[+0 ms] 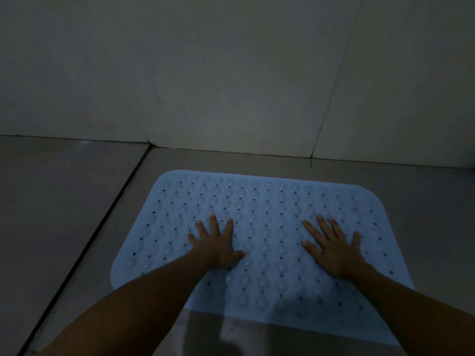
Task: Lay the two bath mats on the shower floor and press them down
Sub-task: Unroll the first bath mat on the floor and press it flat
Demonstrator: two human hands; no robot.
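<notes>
A light blue bath mat (270, 201) with rows of round bumps and small holes lies flat on the grey shower floor (77, 201), close to the back wall. My left hand (216, 245) presses on the mat's left middle, palm down with its fingers spread. My right hand (334, 250) presses flat on the right middle in the same way. Along the blue mat's near edge lies a dim grey patch with faint bumps (257, 337), which looks like a second mat. It is too dark to be sure.
Pale tiled walls (231, 73) meet the floor just beyond the mat's far edge. A dark groove (84, 247) runs diagonally across the floor to the left of the mat. Bare grey floor lies on both sides of the mat.
</notes>
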